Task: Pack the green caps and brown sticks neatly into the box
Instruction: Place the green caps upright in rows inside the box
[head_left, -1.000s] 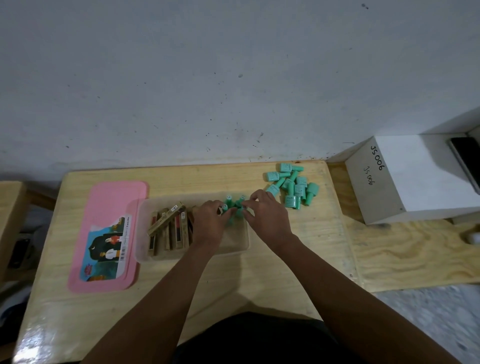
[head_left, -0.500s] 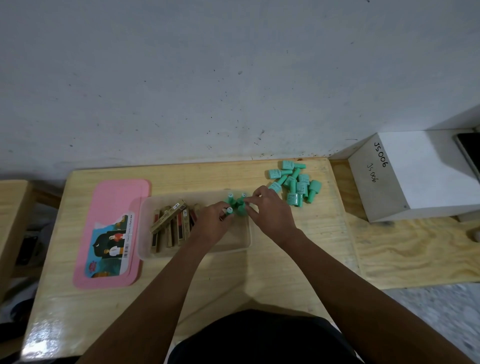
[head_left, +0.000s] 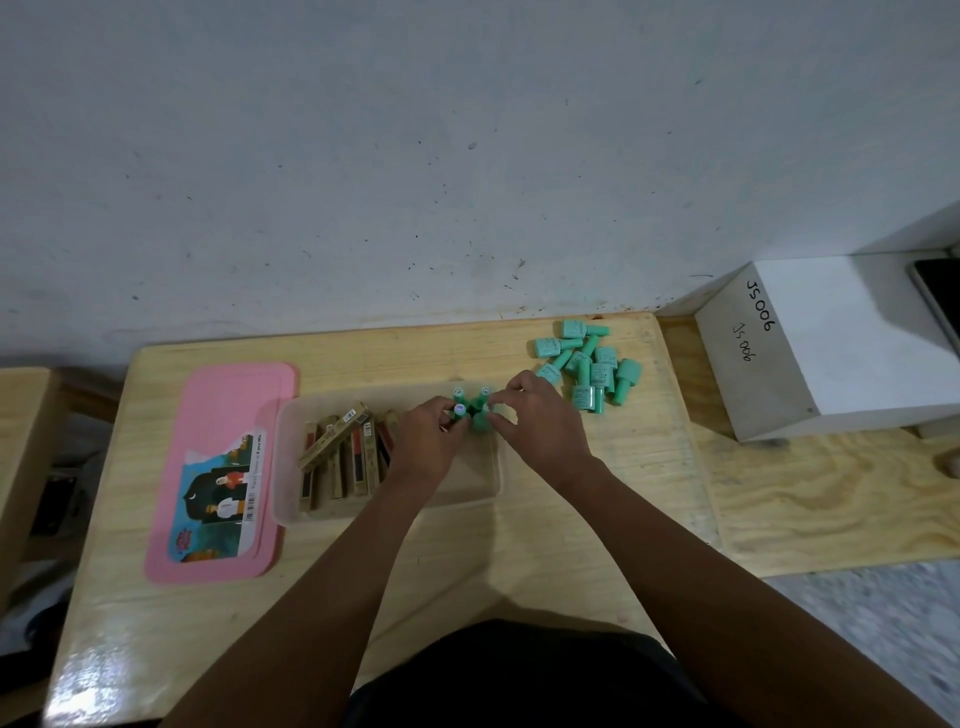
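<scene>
A few green caps are being stood upright in the far right part of the clear box, and both hands are gathered round them. The left hand is curled with its fingertips against the left side of the cluster, seemingly pinching one cap; the right hand is closed in from the right, fingertips touching the caps. Whether either grip is firm cannot be told, since the fingers hide the contact. The brown sticks are lying in the left half of the box, most side by side, one tilted across the others. A loose pile of caps is left on the table just beyond the right hand, outside the box. A pink lid is set beside the box on the left.

The step is judged best done if the standing caps are pressed together into a tight row against the far wall, kept upright, so that room is saved for the pile. Light, even pressure from both sides is advised, as tall narrow caps are likely to topple. The crooked stick is probably to be straightened later
</scene>
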